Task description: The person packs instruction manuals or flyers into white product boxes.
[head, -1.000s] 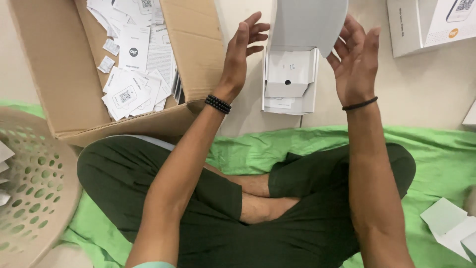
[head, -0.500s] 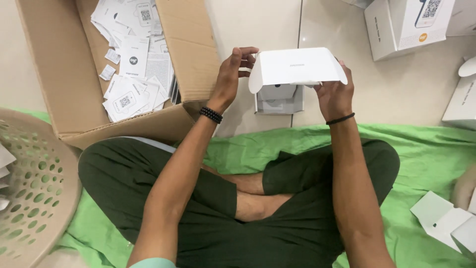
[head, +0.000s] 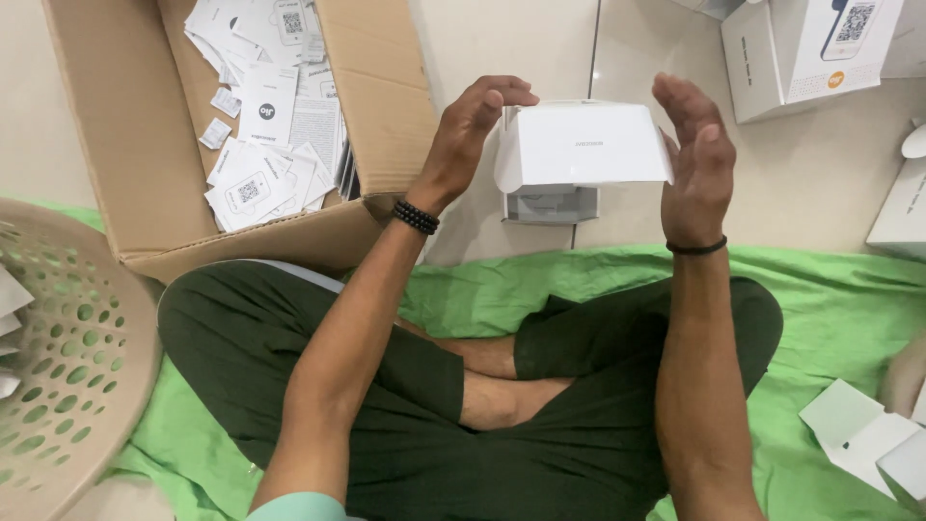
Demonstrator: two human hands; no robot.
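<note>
A small white cardboard box [head: 582, 147] with its lid flap folded over is held up in front of me, above the tiled floor. My left hand [head: 472, 135] grips its left end, fingers curled over the top edge. My right hand [head: 696, 159] presses flat against its right end with the fingers extended upward. The grey inner part of the box [head: 548, 205] shows below the flap. I sit cross-legged in dark green shorts [head: 289, 357] on a green cloth [head: 598, 275].
An open brown carton [head: 145, 174] full of white paper leaflets stands at the upper left. A beige perforated basket [head: 58, 376] is at the left edge. More white boxes [head: 801, 53] stand at the upper right, and flat white cartons [head: 858, 434] lie at the lower right.
The box's lid, first raised upright between my open hands, has been folded down over the box. Both hands have come in against the box's ends.
</note>
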